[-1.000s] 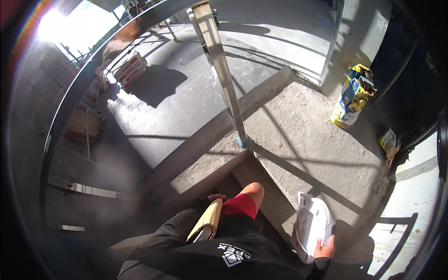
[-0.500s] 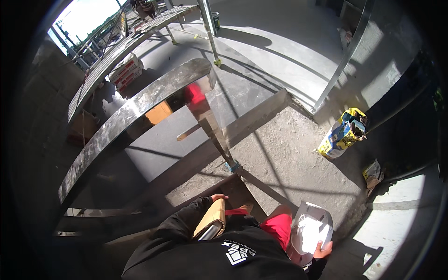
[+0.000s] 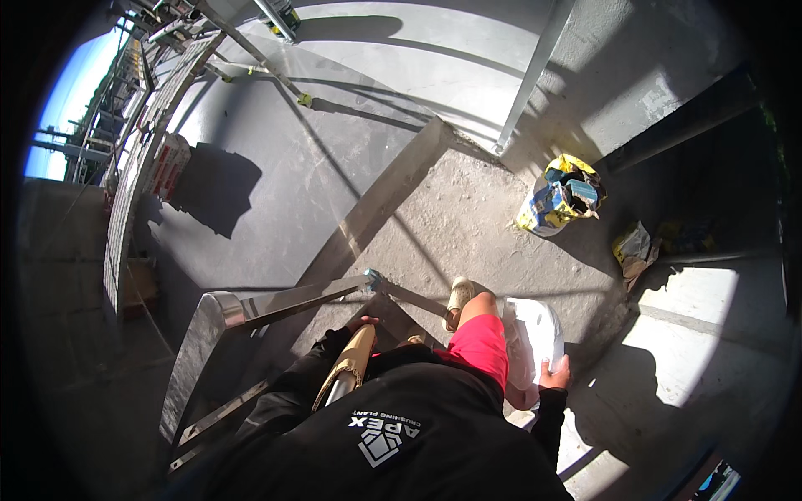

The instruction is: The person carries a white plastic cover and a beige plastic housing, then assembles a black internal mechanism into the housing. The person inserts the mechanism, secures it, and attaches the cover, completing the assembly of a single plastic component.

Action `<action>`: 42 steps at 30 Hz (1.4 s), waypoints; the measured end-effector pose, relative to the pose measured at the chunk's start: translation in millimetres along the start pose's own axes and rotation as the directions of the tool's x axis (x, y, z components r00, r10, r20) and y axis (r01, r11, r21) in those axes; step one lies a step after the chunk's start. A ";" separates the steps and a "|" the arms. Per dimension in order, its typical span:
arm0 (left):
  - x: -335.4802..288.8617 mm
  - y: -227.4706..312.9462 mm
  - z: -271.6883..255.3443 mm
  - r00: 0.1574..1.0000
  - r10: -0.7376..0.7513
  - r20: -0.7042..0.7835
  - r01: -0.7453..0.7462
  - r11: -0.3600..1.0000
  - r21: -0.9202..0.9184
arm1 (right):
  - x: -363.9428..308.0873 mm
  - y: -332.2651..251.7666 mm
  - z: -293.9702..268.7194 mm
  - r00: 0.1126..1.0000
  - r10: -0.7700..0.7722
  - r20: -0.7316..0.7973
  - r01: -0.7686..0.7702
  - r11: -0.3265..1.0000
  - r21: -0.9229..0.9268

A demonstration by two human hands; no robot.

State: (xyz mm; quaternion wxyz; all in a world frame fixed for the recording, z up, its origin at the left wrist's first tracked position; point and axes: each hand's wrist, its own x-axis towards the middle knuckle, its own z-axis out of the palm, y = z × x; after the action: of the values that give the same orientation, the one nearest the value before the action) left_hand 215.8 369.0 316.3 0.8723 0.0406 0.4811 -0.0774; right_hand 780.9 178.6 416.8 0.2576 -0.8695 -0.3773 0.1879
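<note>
My left hand (image 3: 365,321) is closed at the upper end of a flat brown cardboard package (image 3: 354,354), carried under my left arm. A pale edge shows inside its open lower end. At my right side, my right hand (image 3: 555,374) grips the rim of a white plastic tub (image 3: 537,328) with rounded corners. Sunlight washes out its surface, so its contents cannot be made out. The tub hangs beside my right leg, apart from the floor.
A shiny metal handrail (image 3: 205,346) stands at my left by a step. Ahead lies rough concrete (image 3: 468,209) with a raised grey slab (image 3: 301,184) beyond. An open yellow-and-blue bag (image 3: 551,204) and a crumpled bag (image 3: 635,249) stand right. Scaffolding (image 3: 138,142) is far left.
My view has advanced and turned; the handrail now sits lower and farther left. One shoe has come into view ahead. Both hands keep hold of the cardboard package and the tub.
</note>
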 end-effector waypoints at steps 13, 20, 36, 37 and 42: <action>-120.6 143.4 91.2 0.896 0.358 -0.263 -0.383 0.922 -0.052 | 261.1 -265.1 -63.1 0.918 -0.385 -0.095 0.391 0.919 0.057; -64.3 191.2 50.7 0.826 0.342 -0.449 -0.514 0.783 -0.350 | 403.3 -454.6 -36.8 0.911 -0.411 0.009 0.392 0.874 0.287; -176.9 617.2 -18.2 0.828 0.467 -0.312 -0.561 0.706 -0.433 | 688.7 -870.7 52.5 0.925 -0.175 0.338 -0.131 0.686 0.716; -170.4 632.8 -25.0 0.824 0.413 -0.389 -0.561 0.689 -0.459 | 710.1 -891.5 70.7 0.906 -0.181 0.382 -0.226 0.555 0.800; -174.5 696.3 -63.1 0.737 0.663 -0.131 -0.539 0.459 -0.707 | 817.6 -992.2 130.4 0.874 -0.127 0.469 -0.363 0.471 0.804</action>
State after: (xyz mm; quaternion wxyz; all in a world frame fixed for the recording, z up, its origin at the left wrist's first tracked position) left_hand 192.7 1080.6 427.6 0.8236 -0.1348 0.3531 0.4228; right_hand 685.1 1412.1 789.7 0.5506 -0.5666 -0.2145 0.5744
